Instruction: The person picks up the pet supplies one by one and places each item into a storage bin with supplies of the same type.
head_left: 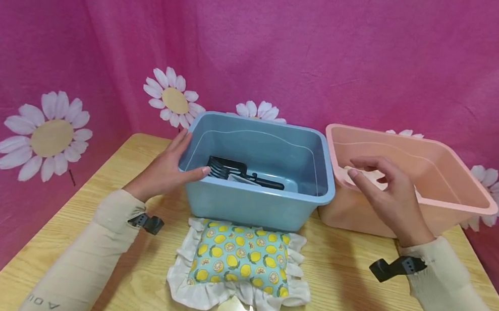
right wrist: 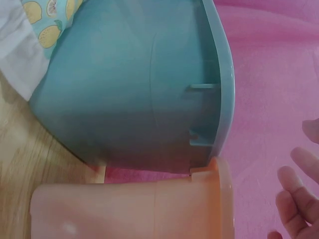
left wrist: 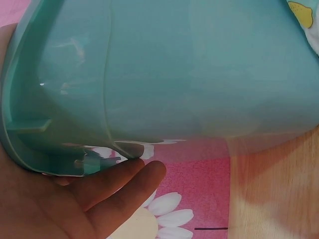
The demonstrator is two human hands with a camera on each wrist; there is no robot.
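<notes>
My left hand rests on the left front corner of a blue plastic bin, thumb along the front rim and fingers fairly straight along its outer side. In the left wrist view, two fingers extend past the bin's wall. Inside the blue bin lie a black slotted spatula and a pale flat piece beside it, partly hidden by the front wall. Over the front left of a pink bin hovers my right hand, fingers loosely bent and apart with nothing between them. A cream-white thing shows in that bin below the hand.
In front of the blue bin, a small lemon-print cushion with white ruffles lies on the wooden table. The two bins stand side by side. Behind them hangs a magenta cloth with daisies.
</notes>
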